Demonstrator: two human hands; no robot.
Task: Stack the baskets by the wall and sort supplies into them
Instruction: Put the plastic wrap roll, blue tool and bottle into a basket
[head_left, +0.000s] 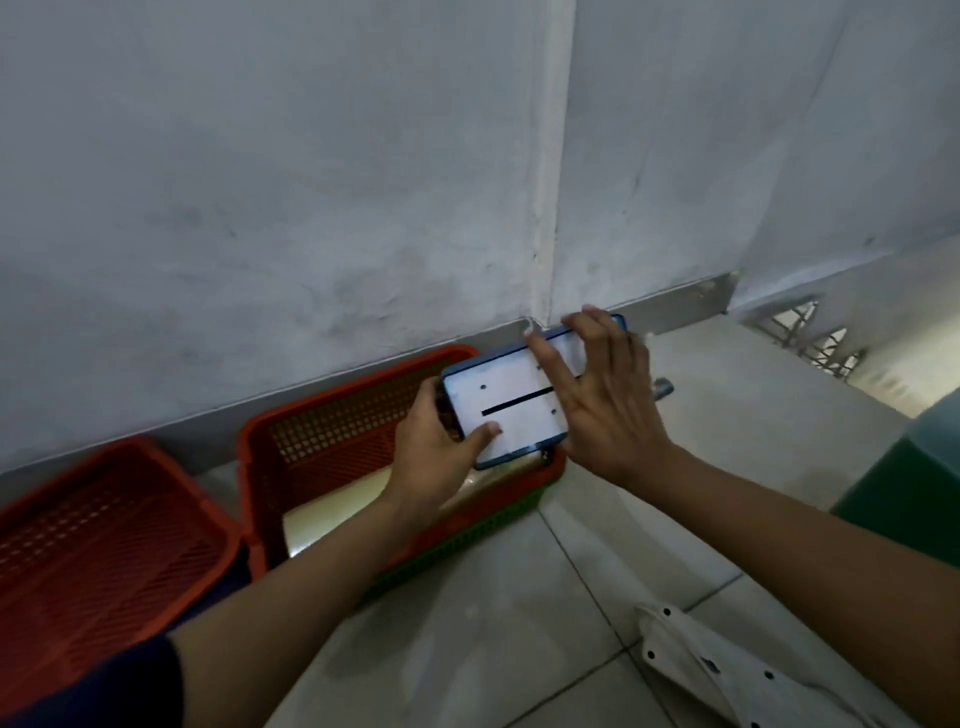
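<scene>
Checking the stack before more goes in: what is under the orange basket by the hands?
A green basket sits under the orange basket; only its front edge shows. The rest is covered by the orange one and the left hand.

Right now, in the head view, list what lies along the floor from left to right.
Red basket → red basket stacked on a green one → white panel with a blue rim, held in both hands → white cloth → green bin.

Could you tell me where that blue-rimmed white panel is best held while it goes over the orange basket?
Grip the blue-rimmed white panel at its two short ends, one hand from each side, as the left hand and right hand do: it is long, flat and tilted.
</scene>
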